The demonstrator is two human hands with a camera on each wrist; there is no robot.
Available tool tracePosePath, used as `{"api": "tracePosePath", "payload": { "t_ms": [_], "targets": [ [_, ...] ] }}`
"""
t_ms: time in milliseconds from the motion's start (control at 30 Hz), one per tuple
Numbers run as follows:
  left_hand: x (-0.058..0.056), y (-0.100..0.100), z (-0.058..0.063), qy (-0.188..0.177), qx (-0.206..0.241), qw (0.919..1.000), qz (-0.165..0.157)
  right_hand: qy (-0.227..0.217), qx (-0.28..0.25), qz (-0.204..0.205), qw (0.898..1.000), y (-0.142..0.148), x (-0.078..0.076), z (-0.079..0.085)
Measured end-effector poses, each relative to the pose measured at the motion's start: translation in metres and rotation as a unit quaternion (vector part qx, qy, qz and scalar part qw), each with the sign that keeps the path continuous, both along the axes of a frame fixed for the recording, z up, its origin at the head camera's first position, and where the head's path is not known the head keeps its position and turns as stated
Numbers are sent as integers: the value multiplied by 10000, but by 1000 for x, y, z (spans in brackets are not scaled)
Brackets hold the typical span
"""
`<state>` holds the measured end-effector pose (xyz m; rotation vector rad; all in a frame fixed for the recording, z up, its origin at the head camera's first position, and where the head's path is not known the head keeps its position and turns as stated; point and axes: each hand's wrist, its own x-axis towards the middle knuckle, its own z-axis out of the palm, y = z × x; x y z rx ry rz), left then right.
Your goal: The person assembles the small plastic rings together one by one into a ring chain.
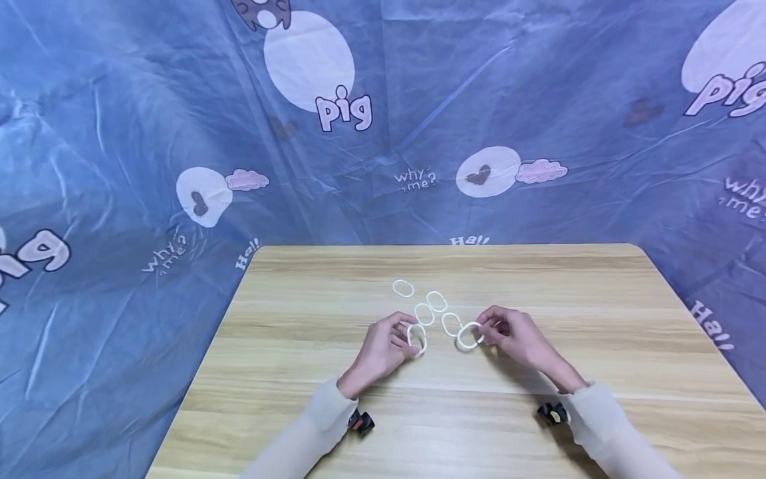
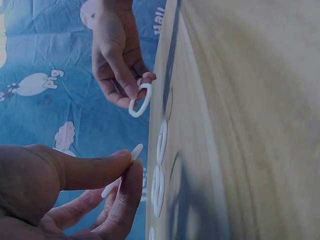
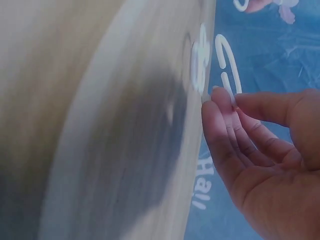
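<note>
My left hand (image 1: 383,346) pinches a white oval curtain ring (image 1: 425,340) between thumb and fingers. In the left wrist view that curtain ring (image 2: 136,151) appears edge-on, partly covered by the fingers. Across from it, my right hand (image 1: 519,337) pinches a second curtain ring (image 1: 459,340) by thumb and index finger. A small gap in this ring (image 3: 231,57) shows in the right wrist view. Both held rings are above the table and apart from each other. Beyond and between the hands, several similar rings (image 1: 393,286) lie flat on the wood.
The light wooden table (image 1: 287,372) has rounded far corners. Behind and around it hangs a blue printed cloth (image 1: 419,86). A small black device (image 1: 362,422) sits at the left wrist, and another black device (image 1: 552,414) at the right.
</note>
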<state>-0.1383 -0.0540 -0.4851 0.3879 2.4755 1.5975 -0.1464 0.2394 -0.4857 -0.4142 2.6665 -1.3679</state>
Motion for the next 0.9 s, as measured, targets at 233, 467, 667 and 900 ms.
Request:
{"api": "tracePosePath", "payload": {
  "t_ms": [233,467,667,900],
  "targets": [
    [13,2,-2,-188,257,9994,-108,39,-265,299,9992,-12,12,0],
    [21,5,-3,-222,350,9986,-327,-417,-829,444,9947,-20,20,-3],
    [25,9,-4,-331,548,9971,-405,-530,-1036,489,9920,-24,22,-3],
    [28,16,-9,-359,760,9948,-581,-665,-1168,484,9897,-27,24,-1]
  ]
}}
